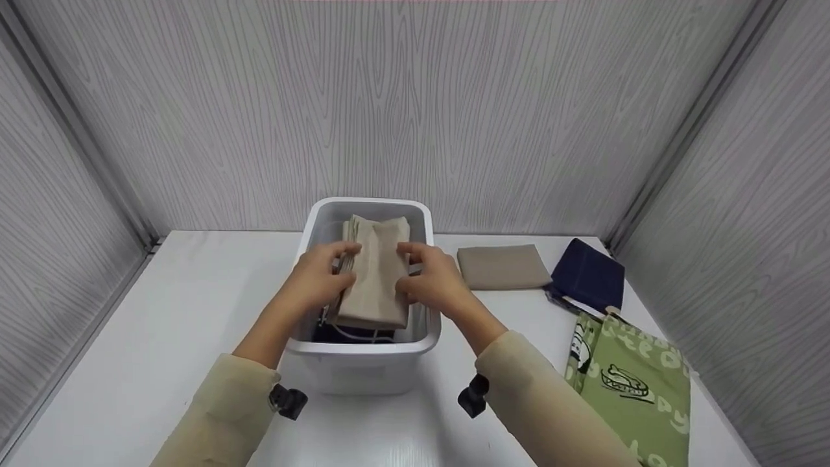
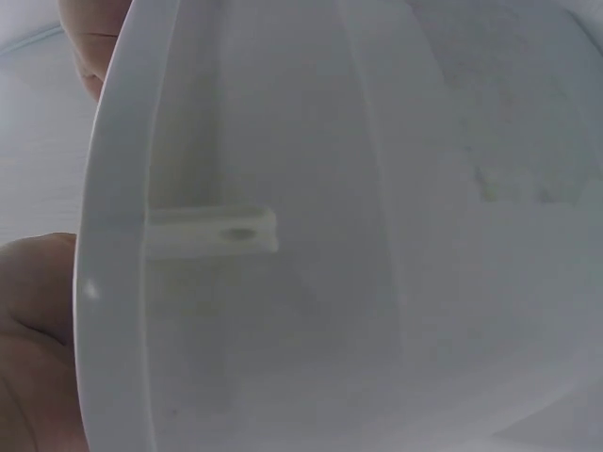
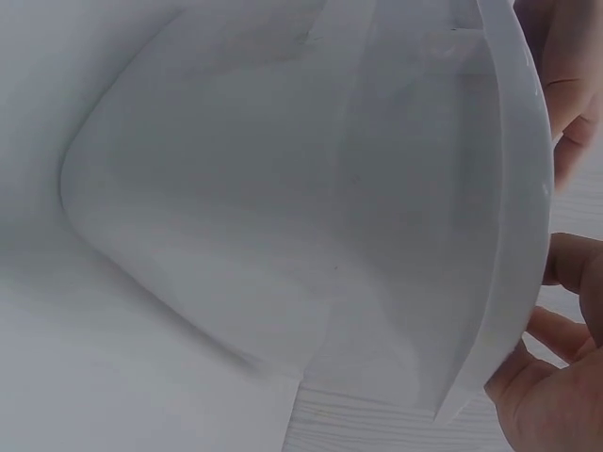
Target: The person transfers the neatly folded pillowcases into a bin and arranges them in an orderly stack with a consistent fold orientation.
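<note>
A folded beige cloth [image 1: 376, 275] lies lengthwise inside a white plastic bin [image 1: 364, 349], with several layered folds showing along its left edge. My left hand [image 1: 314, 277] holds that left edge, thumb and fingers bent against it. From the opposite side my right hand [image 1: 436, 277] grips the right edge in the same manner. Under the beige cloth, dark blue fabric with a pale cord [image 1: 353, 336] shows at the bin's near end. Both wrist views mostly face the outer bin wall [image 2: 283, 320], which hides the cloth; parts of hands appear beyond the rim [image 3: 523, 188].
To the right of the bin lies a flat folded taupe cloth [image 1: 502, 267]. Farther right is a folded navy cloth [image 1: 589, 275], then a green printed cloth [image 1: 639, 389] nearer me. Grey wood-grain panels [image 1: 389, 104] enclose the white table [image 1: 194, 311] at the back and sides.
</note>
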`<state>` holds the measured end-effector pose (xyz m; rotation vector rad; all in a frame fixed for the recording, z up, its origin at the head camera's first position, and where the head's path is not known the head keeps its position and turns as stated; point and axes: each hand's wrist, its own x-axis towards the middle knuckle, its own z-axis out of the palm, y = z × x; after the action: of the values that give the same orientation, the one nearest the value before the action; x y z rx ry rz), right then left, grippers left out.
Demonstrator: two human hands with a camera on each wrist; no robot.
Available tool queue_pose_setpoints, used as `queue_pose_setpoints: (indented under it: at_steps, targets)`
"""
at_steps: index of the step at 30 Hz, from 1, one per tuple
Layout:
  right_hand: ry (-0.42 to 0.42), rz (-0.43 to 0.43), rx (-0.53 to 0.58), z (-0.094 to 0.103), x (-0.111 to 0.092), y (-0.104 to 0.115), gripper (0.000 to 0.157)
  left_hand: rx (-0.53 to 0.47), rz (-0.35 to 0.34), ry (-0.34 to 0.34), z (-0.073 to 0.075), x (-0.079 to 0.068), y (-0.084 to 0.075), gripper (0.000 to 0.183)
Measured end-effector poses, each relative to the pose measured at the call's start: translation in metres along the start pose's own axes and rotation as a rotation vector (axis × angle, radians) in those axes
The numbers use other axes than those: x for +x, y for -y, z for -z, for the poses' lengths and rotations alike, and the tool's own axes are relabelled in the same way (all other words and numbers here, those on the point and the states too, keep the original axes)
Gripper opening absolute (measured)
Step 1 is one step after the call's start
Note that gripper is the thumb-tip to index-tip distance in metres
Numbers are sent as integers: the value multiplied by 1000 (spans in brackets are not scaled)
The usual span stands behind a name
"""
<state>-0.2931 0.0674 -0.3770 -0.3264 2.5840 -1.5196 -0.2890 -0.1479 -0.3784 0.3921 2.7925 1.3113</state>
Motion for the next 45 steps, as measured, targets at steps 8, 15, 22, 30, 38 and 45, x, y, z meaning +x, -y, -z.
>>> queue_pose_setpoints:
  at_steps: [8,15,22,30,38,45]
  targets:
    - [-13,15,-44,-1,0,-1,68,-4,-2,-2,-1,2,2,51]
    - [0,14,-52,-1,2,-1,68,-3,9,0,0,3,3,53]
    - [-57,98,-192,7,-4,0,58,74,-18,-101,0,1,5,55]
    - [-76,121,-32,14,-7,-6,54,89,-1,-136,3,-4,4,55]
    - [-103,117,4,24,-14,-10,54,98,-21,-144,-1,-8,-4,54]
    - [-141,140,38,41,-23,-17,52,71,-56,-132,-10,-14,-21,54]
